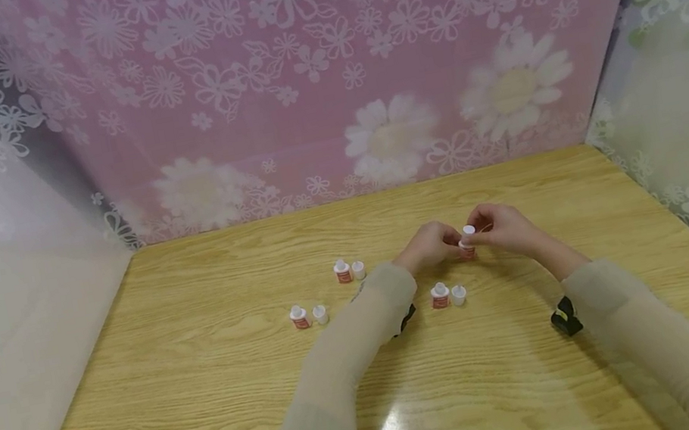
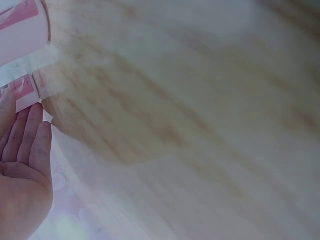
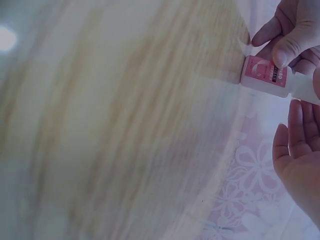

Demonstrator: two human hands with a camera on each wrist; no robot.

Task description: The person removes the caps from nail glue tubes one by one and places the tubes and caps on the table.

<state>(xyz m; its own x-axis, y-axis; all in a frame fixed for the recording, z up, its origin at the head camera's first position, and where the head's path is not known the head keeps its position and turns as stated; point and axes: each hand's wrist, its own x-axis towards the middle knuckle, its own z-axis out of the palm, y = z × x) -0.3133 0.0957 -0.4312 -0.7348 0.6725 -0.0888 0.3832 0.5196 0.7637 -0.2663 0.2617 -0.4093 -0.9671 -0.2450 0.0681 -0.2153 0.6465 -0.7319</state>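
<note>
Just right of centre, both hands work on one small white bottle with a red label. My left hand grips its body, thumb across the label in the right wrist view. The right hand pinches the white cap at the bottle's top. Seen from the left wrist, the left hand has its thumb and fingers around the bottle. The cap's far end runs out of the right wrist view, with the right hand below it.
Three more such bottles stand uncapped on the wooden table: one at left, one farther back, one nearer. Each has its white cap beside it, such as the left cap. Flowered sheets enclose the table.
</note>
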